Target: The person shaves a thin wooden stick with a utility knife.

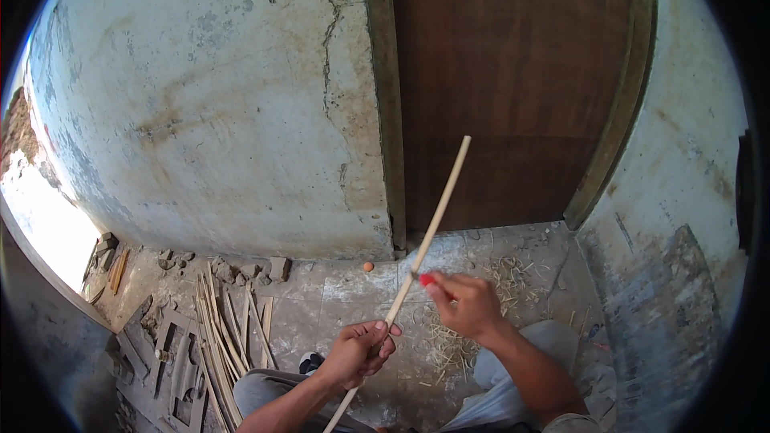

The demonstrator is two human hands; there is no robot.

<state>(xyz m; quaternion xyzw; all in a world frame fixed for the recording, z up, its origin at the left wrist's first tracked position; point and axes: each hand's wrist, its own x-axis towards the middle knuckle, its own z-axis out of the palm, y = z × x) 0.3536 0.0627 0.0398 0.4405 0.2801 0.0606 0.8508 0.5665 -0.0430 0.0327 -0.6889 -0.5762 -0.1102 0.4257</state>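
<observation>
A long, pale, round wooden stick [439, 212] slants up and to the right in front of me. My left hand [365, 351] is closed round its lower part, and the stick's lower end runs down past my wrist to the picture's edge. Higher up, my right hand [472, 305] pinches a small red-handled tool [427, 279] between thumb and fingers. A short dark tip of this tool appears to meet the side of the stick; its exact kind is too small to tell.
Pale strips [220, 329] lie in a bundle left of my knee, beside broken wooden frame pieces [180, 369]. Shavings [449, 345] litter the floor under my right hand. Rubble [241, 273] and a small orange ball [368, 267] lie along the cracked wall. A brown door [513, 72] stands ahead.
</observation>
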